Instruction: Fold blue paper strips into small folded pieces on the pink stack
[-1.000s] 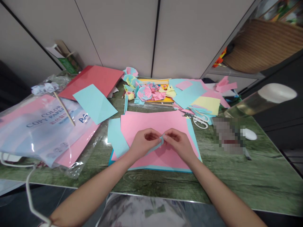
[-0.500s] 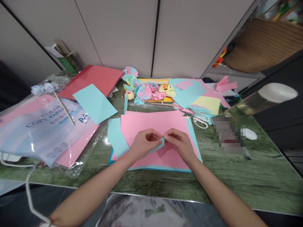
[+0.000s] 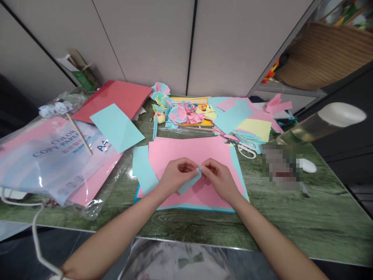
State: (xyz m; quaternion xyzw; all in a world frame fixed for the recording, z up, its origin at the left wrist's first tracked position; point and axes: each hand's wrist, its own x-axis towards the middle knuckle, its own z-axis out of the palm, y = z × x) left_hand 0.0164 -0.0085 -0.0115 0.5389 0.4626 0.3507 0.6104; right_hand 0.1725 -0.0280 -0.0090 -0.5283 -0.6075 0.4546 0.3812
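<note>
A small light-blue paper strip (image 3: 189, 184) is pinched between my two hands, above a pink sheet (image 3: 189, 149). My left hand (image 3: 180, 175) grips it with thumb and fingers pressed together. At the strip's upper right end, the fingertips of my right hand (image 3: 217, 175) are closed on it. Both hands nearly touch at the fingertips. Under the pink sheet lie light-blue sheets (image 3: 143, 167), which stick out at the left and right.
A plastic bag of colour paper (image 3: 58, 155), a red sheet (image 3: 116, 95) and a light-blue sheet (image 3: 118, 128) lie left. Behind are paper flowers (image 3: 177, 114). White-handled scissors (image 3: 247, 149), a bottle (image 3: 309, 128) and a white mouse-like object (image 3: 308, 165) are right.
More of the light-blue strip shows below my left hand, slanting down to the left. Both hands have shifted only slightly.
</note>
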